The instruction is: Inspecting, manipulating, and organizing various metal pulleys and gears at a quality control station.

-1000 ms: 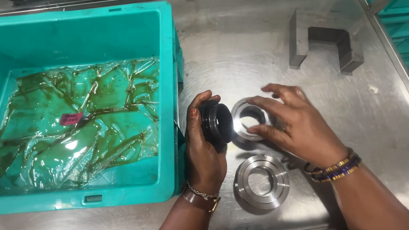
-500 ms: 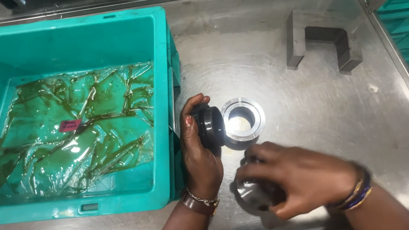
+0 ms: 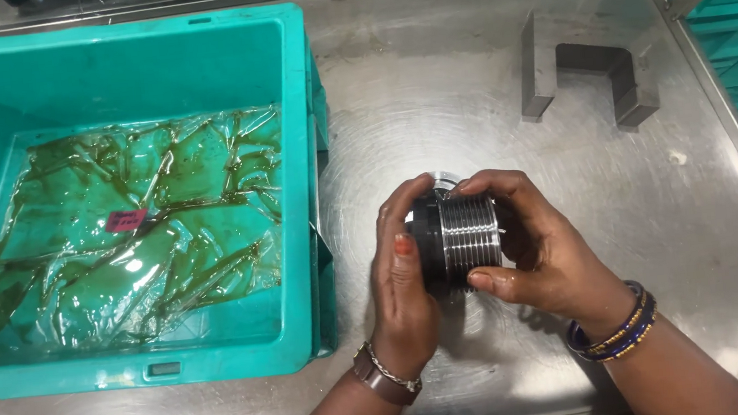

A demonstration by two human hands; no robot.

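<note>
1. The left hand [image 3: 404, 290] had its grip closed on a black cap [image 3: 427, 245], thumb and fingers wrapped over the dark end piece.
2. The right hand [image 3: 541, 259] had its grip closed on a ribbed metal pulley [image 3: 471, 241], fingers arched over the top and the thumb pressed below the grooves.
3. The cap and the pulley met end to end between the two grips, held on their side above the desk [image 3: 465, 81].
4. Part of a shiny metal ring [image 3: 443, 178] showed just beyond the fingertips; most of it was hidden by the hands.
5. To the left of the left grip stood a teal crate [image 3: 128, 46], its near corner close to the left wrist; an oily clear plastic sheet [image 3: 137, 230] lined its floor.
6. Well beyond the right grip, toward the far right, lay a grey U-shaped steel block [image 3: 586, 69] on the desk.
7. Stacked teal crates [image 3: 729, 10] showed at the far right edge.
</note>
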